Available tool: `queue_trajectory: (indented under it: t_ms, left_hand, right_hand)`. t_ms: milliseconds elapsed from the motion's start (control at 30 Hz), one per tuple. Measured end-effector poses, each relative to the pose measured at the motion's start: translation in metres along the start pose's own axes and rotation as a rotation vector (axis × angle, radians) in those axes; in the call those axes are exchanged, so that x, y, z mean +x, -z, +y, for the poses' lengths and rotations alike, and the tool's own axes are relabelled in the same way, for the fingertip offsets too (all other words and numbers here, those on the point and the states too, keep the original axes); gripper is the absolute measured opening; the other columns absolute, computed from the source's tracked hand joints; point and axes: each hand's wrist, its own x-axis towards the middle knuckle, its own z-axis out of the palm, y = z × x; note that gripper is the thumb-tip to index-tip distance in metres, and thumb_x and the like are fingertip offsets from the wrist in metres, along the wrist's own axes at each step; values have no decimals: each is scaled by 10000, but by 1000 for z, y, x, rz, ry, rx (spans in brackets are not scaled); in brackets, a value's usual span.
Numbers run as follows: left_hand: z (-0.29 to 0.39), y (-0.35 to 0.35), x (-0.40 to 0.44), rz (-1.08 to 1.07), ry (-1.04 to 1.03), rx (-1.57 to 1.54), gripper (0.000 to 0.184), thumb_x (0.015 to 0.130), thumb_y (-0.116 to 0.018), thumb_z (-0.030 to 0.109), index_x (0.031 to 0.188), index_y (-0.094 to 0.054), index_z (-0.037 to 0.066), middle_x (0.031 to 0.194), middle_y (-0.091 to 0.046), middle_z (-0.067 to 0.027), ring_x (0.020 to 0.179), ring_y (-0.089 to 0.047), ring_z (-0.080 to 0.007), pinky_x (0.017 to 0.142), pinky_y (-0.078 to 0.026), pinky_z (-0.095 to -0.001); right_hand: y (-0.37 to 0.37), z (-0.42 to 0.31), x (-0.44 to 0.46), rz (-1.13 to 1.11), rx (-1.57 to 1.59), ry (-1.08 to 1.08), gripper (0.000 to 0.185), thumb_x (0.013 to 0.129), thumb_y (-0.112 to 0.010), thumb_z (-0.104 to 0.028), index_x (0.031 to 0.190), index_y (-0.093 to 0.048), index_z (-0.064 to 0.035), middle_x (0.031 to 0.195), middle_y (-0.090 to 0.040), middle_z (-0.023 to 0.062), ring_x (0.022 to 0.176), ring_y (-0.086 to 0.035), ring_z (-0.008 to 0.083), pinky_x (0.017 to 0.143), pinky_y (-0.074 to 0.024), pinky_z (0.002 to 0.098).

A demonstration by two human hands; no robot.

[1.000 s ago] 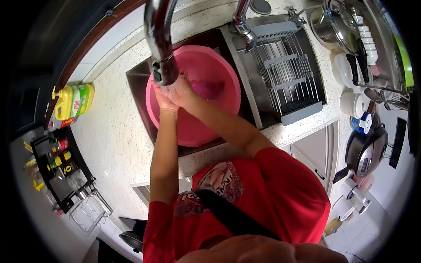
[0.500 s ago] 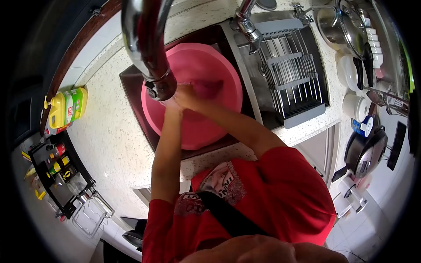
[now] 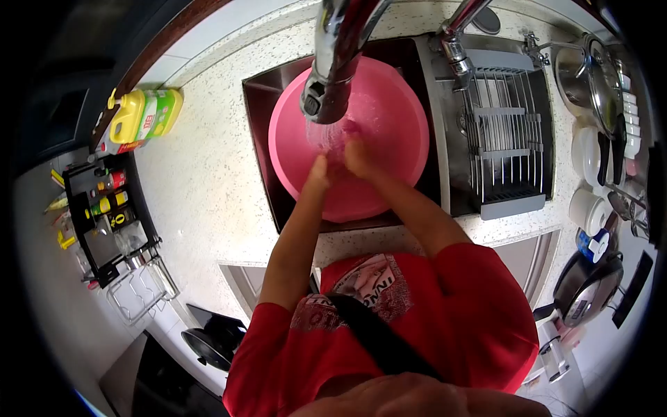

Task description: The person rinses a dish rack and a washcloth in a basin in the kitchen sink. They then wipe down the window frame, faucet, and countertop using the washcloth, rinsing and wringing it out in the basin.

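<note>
A pink basin (image 3: 411,167) stands in the dark sink, with water running into it from the chrome faucet (image 3: 333,76). Both my hands are inside the basin, just below the stream. My right hand (image 3: 356,157) is closed on a wet, dark pink thing that looks like a cloth (image 3: 351,128). Close beside it, my left hand (image 3: 320,170) is also closed at the cloth's near side. Splashing water and blur hide the fingertips and the cloth's full shape.
Right of the basin, a dish rack (image 3: 504,132) sits in the second sink under another tap (image 3: 455,59). A yellow detergent jug (image 3: 147,115) stands left on the speckled counter (image 3: 187,187). Pots (image 3: 580,80) and a rice cooker (image 3: 587,288) line the right side.
The view has shifted, so the basin and faucet appear farther right. My hands have moved apart and nearer the basin's front side. The cloth shows less, and the falling water is now visible.
</note>
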Motion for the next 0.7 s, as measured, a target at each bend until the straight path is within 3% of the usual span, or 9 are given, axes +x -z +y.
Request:
queue_trajectory:
  t_ms: [100,167,233,300,367,467,500,567,700]
  left_hand:
    - [6,55,49,-325,-247,-175,386,911,-426,414,1068,-549,84,944,-600,-97,820,-583,-242,695,-501,-350]
    - [36,-28,-63,-202,-379,-30,396,915,-392,437,1028,-547,90,906,-597,-101,818,-579,-241,710,-495,-356]
    - [36,-26,-46,-171,-377,-34,378,922,-384,410,1026,-542,83,905,-596,-104,813,-581,-249,703,-497,-371]
    - [50,-61,-62,19,-290,2,343,938,-368,357,1023,-533,69,903,-594,-111,804,-584,-265,688,-501,-401]
    - [59,-92,-90,226,-159,168,310,953,-351,304,1019,-523,56,901,-592,-117,795,-588,-281,674,-504,-431]
    - [55,-50,-12,-155,-326,-258,291,940,-389,279,1055,-538,56,954,-602,-133,825,-604,-295,654,-513,-466]
    - [56,-46,-17,-202,-335,-236,293,938,-394,280,1059,-538,56,961,-603,-137,826,-605,-299,659,-514,-461]
    - [56,-51,-38,-202,-340,-202,296,934,-404,282,1067,-540,55,974,-604,-145,827,-606,-306,670,-514,-452]
    - [44,-77,-33,-82,-258,-280,305,926,-424,287,1083,-542,54,1001,-607,-161,828,-608,-321,692,-516,-435]
  right_hand:
    - [44,-79,-36,57,209,346,230,795,-587,-255,911,-596,-56,942,-596,193,849,-583,377,783,-436,484]
    - [67,-116,-37,96,271,491,223,784,-600,-274,888,-605,-77,922,-599,187,835,-589,371,782,-439,472]
    - [56,-120,-30,80,71,570,202,783,-573,-216,924,-611,-75,1035,-590,185,969,-548,393,859,-432,442]
    - [67,-109,38,-895,134,212,652,888,-311,-584,1423,-239,-218,1444,-252,174,1371,-26,366,1115,-53,483]
    - [71,-99,55,-137,25,127,232,792,-561,-294,835,-636,-79,977,-620,124,848,-598,362,710,-483,430]
    - [40,-105,39,200,167,128,236,790,-557,-314,835,-638,-97,899,-629,143,809,-605,363,699,-478,439]
    - [64,-123,7,121,116,263,228,793,-550,-318,860,-639,-119,854,-630,155,805,-607,352,703,-472,459]
    - [56,-135,-14,484,135,587,216,791,-525,-294,782,-628,-104,723,-611,172,703,-595,380,623,-453,491]
    - [65,-81,38,144,53,312,207,779,-548,-280,761,-631,-91,743,-613,194,727,-600,379,637,-464,492]
